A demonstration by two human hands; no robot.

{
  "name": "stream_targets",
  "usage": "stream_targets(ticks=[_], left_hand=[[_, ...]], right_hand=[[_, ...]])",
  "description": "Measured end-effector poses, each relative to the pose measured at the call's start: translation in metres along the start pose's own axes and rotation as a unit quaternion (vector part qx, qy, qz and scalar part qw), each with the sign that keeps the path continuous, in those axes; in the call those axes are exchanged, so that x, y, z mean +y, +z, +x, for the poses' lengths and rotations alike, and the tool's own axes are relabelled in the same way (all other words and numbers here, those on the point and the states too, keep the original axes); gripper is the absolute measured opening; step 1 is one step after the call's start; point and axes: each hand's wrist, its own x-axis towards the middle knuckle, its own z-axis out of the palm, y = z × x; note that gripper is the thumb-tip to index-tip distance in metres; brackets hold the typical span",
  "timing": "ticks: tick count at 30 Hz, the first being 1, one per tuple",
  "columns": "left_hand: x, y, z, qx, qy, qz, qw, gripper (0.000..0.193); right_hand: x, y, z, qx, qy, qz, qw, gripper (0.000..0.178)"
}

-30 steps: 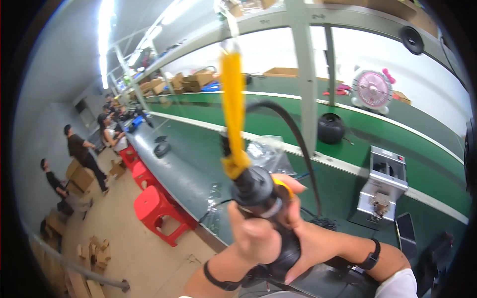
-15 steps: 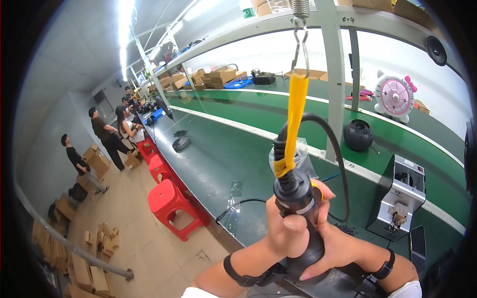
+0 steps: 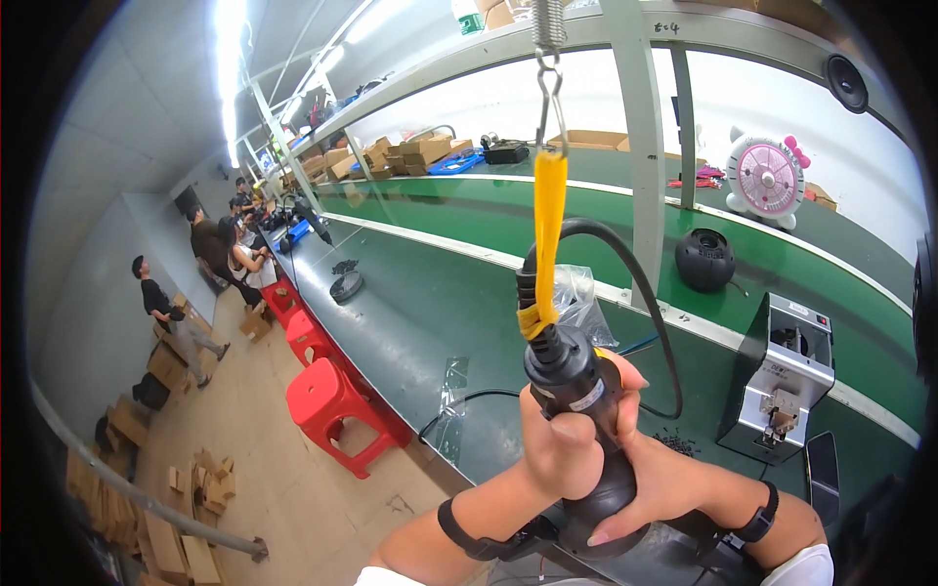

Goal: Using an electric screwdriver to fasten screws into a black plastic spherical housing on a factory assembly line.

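A black electric screwdriver (image 3: 564, 363) hangs upright from a coil spring (image 3: 548, 24) by a metal hook and a yellow strap (image 3: 549, 215). My left hand (image 3: 562, 449) is wrapped round its body, thumb across the front. From the other side my right hand (image 3: 669, 479) closes on the same tool, fingers behind it and thumb low on the black casing. The tool's tip is hidden below my hands. A thick black cable (image 3: 653, 288) loops from its top to the right. Small black screws (image 3: 676, 444) lie scattered just beyond my right hand.
A silver screw feeder (image 3: 782, 376) stands at the right, with a round black housing (image 3: 704, 260) and a pink-and-white fan (image 3: 767, 178) behind. A clear plastic bag (image 3: 578, 311) lies beyond the tool. Red stools (image 3: 342, 405) line the left bench edge; people stand further off.
My view has shifted slightly, so the screwdriver and strap appear a little further left. Both hands keep their grip. A person at the left has taken a step.
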Motion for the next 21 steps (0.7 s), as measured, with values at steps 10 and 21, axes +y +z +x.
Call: stream_targets(ticks=[10, 21], left_hand=[[0.017, 0.014, -0.001, -0.066, -0.008, -0.036, 0.997, 0.107], [0.004, 0.003, 0.033, -0.067, -0.032, 0.015, 0.997, 0.110]], right_hand=[[-0.027, 0.002, -0.019, -0.028, 0.038, -0.182, 0.982, 0.117], [-0.021, 0.029, -0.109, 0.119, -0.111, -0.316, 0.935, 0.088]])
